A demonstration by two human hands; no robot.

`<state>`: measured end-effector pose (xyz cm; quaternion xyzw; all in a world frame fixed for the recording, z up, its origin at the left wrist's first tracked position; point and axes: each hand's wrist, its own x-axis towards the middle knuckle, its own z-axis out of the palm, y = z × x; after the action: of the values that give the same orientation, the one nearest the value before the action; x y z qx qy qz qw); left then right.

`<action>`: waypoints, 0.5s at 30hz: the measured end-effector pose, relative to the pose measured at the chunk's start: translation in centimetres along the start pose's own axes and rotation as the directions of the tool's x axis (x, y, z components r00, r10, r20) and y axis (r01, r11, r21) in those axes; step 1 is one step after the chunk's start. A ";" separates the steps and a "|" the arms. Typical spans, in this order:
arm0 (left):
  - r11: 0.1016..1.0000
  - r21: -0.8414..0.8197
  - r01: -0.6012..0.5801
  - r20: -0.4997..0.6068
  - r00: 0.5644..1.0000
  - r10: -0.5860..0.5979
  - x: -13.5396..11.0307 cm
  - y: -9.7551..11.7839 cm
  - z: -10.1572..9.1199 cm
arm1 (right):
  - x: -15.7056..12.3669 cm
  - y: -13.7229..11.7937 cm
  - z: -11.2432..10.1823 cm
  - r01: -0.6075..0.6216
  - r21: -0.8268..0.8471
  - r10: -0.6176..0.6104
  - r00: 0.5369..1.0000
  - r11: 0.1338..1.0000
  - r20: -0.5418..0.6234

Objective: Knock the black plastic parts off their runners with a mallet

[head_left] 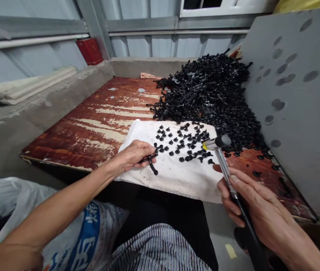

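My left hand (137, 154) pinches a black branched plastic piece (152, 164) above the near left part of a white cloth (171, 177). Its arms stick out past my fingertips. In my right hand (250, 192) is a hammer (224, 165), gripped by its black handle, with the metal shaft tilted up and left. The hammer head has one dark face and a yellow one, and hovers over the cloth's right edge. Many small black round parts with short stems (182, 142) lie scattered on the cloth between my hands.
A large heap of black plastic pieces (205, 90) fills the table's back right. A grey spotted panel (295, 75) stands along the right side. The worn red-brown tabletop (92, 124) extends left. White sacks (61, 210) sit below at the left; a red box (90, 51) is at the back.
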<state>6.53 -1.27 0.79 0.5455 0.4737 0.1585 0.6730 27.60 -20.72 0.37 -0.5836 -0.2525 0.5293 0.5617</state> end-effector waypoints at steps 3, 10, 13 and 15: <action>1.000 -0.009 -0.013 0.019 1.000 0.013 0.2 -0.2 -0.2 | -0.1 0.3 -0.2 -0.052 -0.021 0.052 0.998 0.998 -0.022; 1.000 -0.009 0.006 0.025 1.000 -0.006 0.3 -0.2 -0.3 | -0.5 0.3 0.1 -0.030 -0.092 0.027 0.999 0.995 -0.035; 1.000 -0.005 -0.003 0.025 1.000 0.003 0.3 -0.2 -0.2 | -0.6 0.2 0.2 -0.016 -0.106 0.013 0.999 0.994 -0.030; 1.000 -0.009 -0.008 0.025 1.000 0.009 0.3 -0.2 -0.2 | -0.6 0.3 0.3 -0.028 -0.114 0.024 0.999 0.993 -0.029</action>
<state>6.45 -1.00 0.49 0.5464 0.4621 0.1566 0.6807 27.07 -21.21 0.38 -0.6252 -0.2669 0.5132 0.5239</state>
